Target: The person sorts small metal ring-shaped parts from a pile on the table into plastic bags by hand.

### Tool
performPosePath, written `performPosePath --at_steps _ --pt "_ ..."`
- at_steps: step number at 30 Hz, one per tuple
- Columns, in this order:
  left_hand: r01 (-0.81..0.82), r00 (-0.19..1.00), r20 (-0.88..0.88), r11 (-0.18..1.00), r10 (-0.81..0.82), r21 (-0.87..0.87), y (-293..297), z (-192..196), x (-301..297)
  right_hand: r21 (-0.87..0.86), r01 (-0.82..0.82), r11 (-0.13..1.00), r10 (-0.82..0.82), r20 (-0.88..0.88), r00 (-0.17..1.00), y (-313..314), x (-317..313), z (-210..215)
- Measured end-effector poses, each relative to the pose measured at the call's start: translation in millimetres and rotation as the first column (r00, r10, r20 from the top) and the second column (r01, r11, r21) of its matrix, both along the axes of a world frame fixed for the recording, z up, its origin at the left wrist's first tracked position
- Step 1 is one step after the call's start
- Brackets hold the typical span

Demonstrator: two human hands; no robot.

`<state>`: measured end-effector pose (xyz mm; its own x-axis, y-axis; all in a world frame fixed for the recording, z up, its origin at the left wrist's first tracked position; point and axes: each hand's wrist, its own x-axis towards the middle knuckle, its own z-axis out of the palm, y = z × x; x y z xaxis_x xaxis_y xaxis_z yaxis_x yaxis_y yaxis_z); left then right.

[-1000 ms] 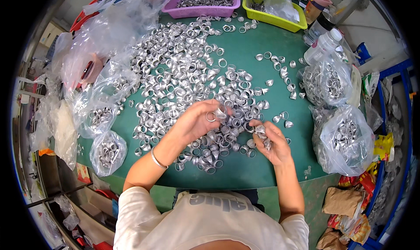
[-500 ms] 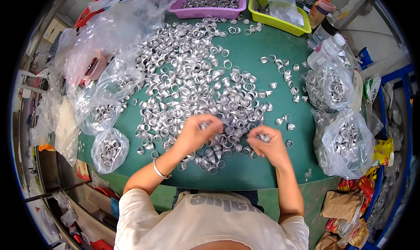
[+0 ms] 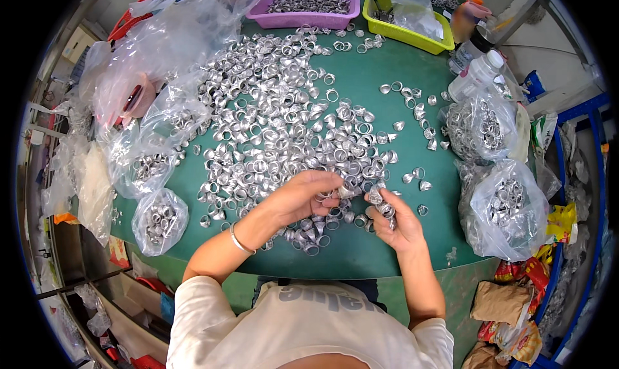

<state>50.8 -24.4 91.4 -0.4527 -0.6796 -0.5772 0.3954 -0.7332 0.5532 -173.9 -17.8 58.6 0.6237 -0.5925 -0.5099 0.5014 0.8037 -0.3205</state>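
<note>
Head view: a green worktop (image 3: 374,62) bears a broad heap of silver-coloured metal rings (image 3: 258,137); the right hand (image 3: 406,230) grips a bunch (image 3: 385,208), the left hand (image 3: 302,198) apparently pinches one. Probably picking; next needs nimble fingertips.

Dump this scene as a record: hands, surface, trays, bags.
left hand: at a silvery ring, grip unclear
right hand: holds a cluster of rings
surface: green table, ring pile spread over it
trays: purple tray with rings; yellow-green tray to its right
bags: clear bag of rings at left; two clear bags at right
</note>
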Motion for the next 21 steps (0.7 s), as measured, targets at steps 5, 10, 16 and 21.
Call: performPosePath --at_steps 5,10,16,21 --pt "0.021 0.9 -0.43 0.979 0.07 0.204 13 -21 5 0.204 -0.038 0.978 0.016 0.11 0.994 7 5 1" --pt "-0.01 0.809 -0.588 1.0 -0.008 -0.027 24 -33 8 0.209 0.203 0.957 -0.222 0.069 0.973 16 11 9" --pt "-0.187 0.966 -0.172 0.981 0.192 0.043 52 -17 16 -0.163 0.184 0.969 -0.135 0.271 0.953 19 1 -9" --pt "-0.255 0.958 0.057 0.922 0.282 -0.291 61 -21 24 -0.399 0.039 0.916 -0.019 0.053 0.998 14 5 -11"
